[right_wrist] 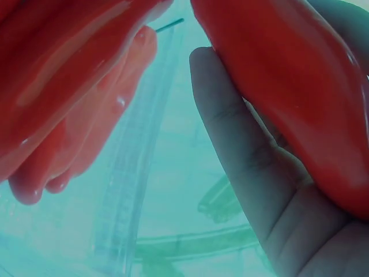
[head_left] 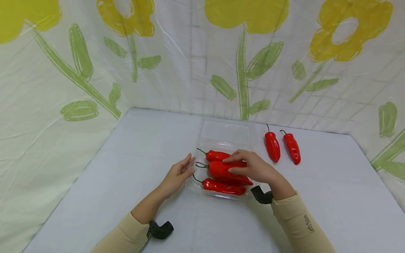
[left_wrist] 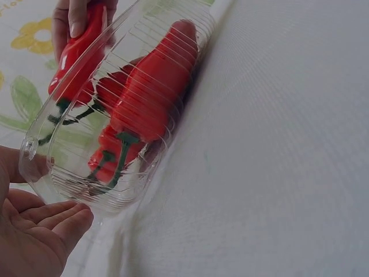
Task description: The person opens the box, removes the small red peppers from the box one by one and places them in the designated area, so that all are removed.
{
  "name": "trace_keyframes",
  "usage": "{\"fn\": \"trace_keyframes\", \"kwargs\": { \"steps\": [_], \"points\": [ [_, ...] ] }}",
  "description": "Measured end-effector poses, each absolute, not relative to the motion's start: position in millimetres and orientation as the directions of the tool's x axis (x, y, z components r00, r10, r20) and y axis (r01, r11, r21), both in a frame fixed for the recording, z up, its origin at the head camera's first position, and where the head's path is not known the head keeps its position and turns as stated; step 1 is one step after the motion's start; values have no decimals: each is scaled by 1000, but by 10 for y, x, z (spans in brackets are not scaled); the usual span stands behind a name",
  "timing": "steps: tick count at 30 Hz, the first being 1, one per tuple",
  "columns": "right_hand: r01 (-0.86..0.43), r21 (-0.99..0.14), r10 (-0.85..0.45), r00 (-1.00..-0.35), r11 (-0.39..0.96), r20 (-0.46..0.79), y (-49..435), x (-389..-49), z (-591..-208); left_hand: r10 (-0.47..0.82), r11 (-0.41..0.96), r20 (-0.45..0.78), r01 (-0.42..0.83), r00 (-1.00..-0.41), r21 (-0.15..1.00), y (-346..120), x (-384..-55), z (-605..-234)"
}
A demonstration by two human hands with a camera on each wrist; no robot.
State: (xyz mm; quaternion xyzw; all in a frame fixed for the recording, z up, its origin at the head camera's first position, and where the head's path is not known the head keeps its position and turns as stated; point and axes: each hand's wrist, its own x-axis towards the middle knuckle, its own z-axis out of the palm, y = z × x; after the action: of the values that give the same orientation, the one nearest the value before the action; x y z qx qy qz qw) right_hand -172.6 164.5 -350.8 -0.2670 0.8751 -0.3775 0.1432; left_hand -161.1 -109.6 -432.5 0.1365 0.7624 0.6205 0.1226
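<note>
A clear plastic clamshell box (head_left: 218,197) lies with its lid folded back, holding several red peppers. One lies along its near side, a red chili pepper (head_left: 224,187) with its dark green stem to the left; another red pepper (head_left: 216,155) is at the back. My right hand (head_left: 250,168) grips a red pepper (left_wrist: 78,60) from above, over the others in the box; in the right wrist view its fingers lie along the held pepper (right_wrist: 288,86). My left hand (head_left: 177,175) touches the box's left end, fingers extended and relaxed, with one digit behind the clear rim in the left wrist view.
Two more red peppers, one upright-lying pepper (head_left: 272,147) and a second pepper (head_left: 292,148), lie right of the box. The transparent lid (head_left: 226,133) extends toward the back of the white table (head_left: 126,168). A flower-printed curtain (head_left: 177,70) hangs behind it.
</note>
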Motion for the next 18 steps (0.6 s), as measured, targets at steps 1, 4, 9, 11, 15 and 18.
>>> {"fn": "trace_keyframes", "kwargs": {
  "steps": [1,4,9,11,15,18],
  "points": [
    [-358,-735,-572,-819,576,-49,1652,-1727,-3506,360,193,-16,58,-933,979,-1095,-1611,-4325],
    [-359,-729,-567,-822,583,-50,1672,-1730,-3507,361,190,-16,57,-932,980,-1095,-1610,-4326],
    [-350,-732,-552,-833,584,-43,1712,-1737,-3500,365,180,-15,55,-931,982,-1098,-1614,-4334],
    [-339,-746,-546,-837,573,-39,1735,-1742,-3498,366,177,-17,52,-930,983,-1098,-1616,-4336],
    [-317,-779,-540,-841,541,-33,1776,-1756,-3499,369,179,-16,54,-929,982,-1098,-1619,-4335],
    [-314,-797,-543,-839,517,-22,1788,-1765,-3504,369,179,-13,57,-930,982,-1097,-1620,-4333]
  ]
}}
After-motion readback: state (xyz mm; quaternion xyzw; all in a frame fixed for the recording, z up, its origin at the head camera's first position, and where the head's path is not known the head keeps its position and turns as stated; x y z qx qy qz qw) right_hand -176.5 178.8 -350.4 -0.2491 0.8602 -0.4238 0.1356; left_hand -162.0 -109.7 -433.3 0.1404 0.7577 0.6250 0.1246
